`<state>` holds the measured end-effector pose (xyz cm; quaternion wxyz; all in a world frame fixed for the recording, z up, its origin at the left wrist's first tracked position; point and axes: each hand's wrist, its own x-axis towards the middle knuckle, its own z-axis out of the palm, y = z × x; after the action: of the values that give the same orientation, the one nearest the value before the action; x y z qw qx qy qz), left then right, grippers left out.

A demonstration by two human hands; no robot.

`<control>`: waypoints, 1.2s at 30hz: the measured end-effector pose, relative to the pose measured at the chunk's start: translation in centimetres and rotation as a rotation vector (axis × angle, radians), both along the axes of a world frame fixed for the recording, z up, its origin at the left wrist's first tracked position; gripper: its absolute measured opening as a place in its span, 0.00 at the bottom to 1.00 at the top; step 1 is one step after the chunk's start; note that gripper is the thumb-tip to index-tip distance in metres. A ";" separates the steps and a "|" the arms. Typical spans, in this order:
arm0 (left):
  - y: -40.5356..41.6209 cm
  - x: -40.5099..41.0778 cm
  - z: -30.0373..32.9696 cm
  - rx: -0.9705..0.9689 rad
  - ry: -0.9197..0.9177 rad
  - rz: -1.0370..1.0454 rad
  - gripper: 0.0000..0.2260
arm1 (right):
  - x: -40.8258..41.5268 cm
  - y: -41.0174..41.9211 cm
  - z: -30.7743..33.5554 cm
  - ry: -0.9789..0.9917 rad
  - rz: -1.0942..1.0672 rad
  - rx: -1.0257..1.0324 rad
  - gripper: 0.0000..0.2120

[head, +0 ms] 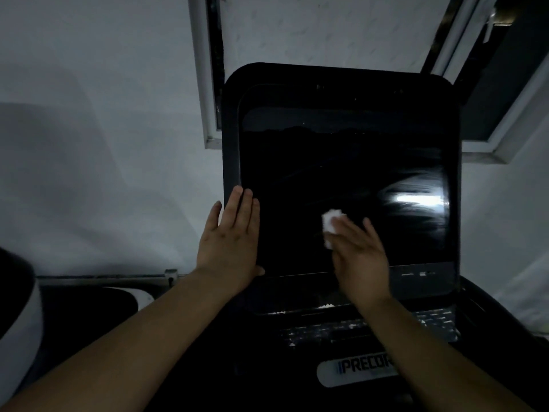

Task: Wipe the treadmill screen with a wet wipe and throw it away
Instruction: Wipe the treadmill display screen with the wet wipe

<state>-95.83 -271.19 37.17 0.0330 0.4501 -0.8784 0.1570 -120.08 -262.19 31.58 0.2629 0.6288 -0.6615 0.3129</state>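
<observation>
The treadmill screen [341, 179], a tall dark glass panel in a black rounded frame, fills the middle of the head view and stands in front of a pale wall [89, 144].

At the far left edge sits a rounded white and black object [17, 307] that is too cropped to identify. Next comes the left hand [230, 242], laid flat with its fingers straight and close together. Its palm rests over the lower left corner of the panel, with the fingertips on the frame's left border and the thumb lying against the glass near the bottom edge. It holds nothing.

Toward the centre, low on the glass, is the wet wipe [330, 226], a small crumpled white wad. The right hand [361, 257] presses it against the screen, fingers extended and slightly spread, with the wipe pinned under the fingertips and showing past them on the upper left side.

Below the panel, small white flecks lie along the lower ledge and on the keypad [371, 325] of the console. A grey badge [356, 371] reading "PRECOR" is partly hidden by the right forearm.

To the right of the wipe, a bright streaked reflection [416, 200] shines on the glass near its right border. Above and behind the frame, white window frames [205, 84] slant across the wall on both sides.
</observation>
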 end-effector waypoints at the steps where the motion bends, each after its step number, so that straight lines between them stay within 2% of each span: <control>1: 0.0 0.0 -0.1 0.000 0.002 -0.001 0.59 | -1.8 0.9 -0.3 -0.045 -0.065 0.014 0.15; 4: 0.0 -0.1 -0.1 -0.003 0.001 0.005 0.59 | -4.3 2.7 -1.2 -0.164 -0.215 0.012 0.18; 7: 0.1 -0.3 -0.1 0.005 0.006 0.015 0.59 | -2.3 2.2 -1.7 -0.214 -0.244 -0.033 0.18; 12: 0.3 -0.5 0.0 0.011 0.001 0.021 0.58 | 6.7 0.1 -3.6 -0.112 -0.010 -0.005 0.15; 14: 0.4 -0.4 0.0 0.006 0.008 0.016 0.56 | 9.6 -0.5 -4.6 -0.057 0.103 -0.014 0.10; 18: 0.3 -0.3 -0.1 0.008 0.005 0.024 0.57 | 8.7 0.1 -4.1 0.017 0.142 -0.021 0.07; 23: 0.2 -0.3 -0.2 0.013 0.020 0.022 0.60 | 0.4 3.2 -3.3 0.005 -0.023 0.049 0.14; 27: 0.3 -0.3 -0.2 0.012 0.025 0.020 0.60 | -5.6 6.1 -3.4 -0.184 -0.288 0.048 0.16; 31: 0.2 -0.5 -0.3 0.013 0.009 0.035 0.60 | -6.5 6.4 -3.8 -0.397 -0.477 -0.008 0.13; 33: 0.3 -0.7 -0.2 0.021 0.006 0.044 0.60 | -4.2 5.4 -4.3 -0.395 -0.467 -0.056 0.13; 36: 0.8 -0.9 -0.4 0.002 0.014 0.040 0.59 | 1.5 3.8 -4.8 -0.304 -0.273 -0.072 0.16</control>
<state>-96.69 -270.34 36.82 0.0354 0.4686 -0.8692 0.1536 -118.58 -258.39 26.77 0.2222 0.4690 -0.7611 0.3890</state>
